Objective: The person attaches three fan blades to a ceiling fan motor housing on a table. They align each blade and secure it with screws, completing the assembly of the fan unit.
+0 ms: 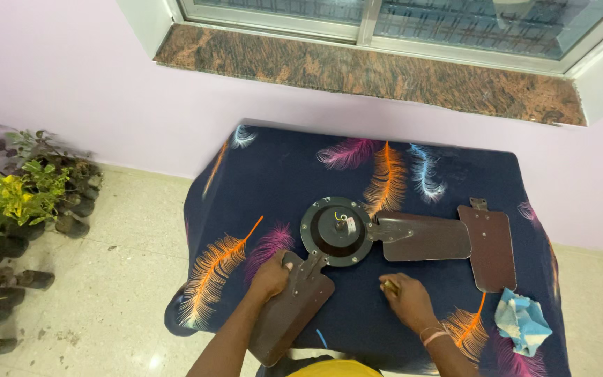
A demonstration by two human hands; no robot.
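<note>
L hand point(271, 274) is curled over the top edge of a brown fan blade point(289, 312) by its bracket, near table's front edge, w/ forearm angled up from below. The blade is joined to the dark round motor hub point(336, 231) at centre. R hand point(405, 297) is rested on the feather-print cloth point(273, 174), fingers pinched narrow on a small brass-coloured item point(389, 285).

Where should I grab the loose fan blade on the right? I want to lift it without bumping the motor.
Grip the loose blade across its wide lower end, coming from the right edge of the table. That end lies flat and free; its bracket end points away, near the attached blade.
</note>
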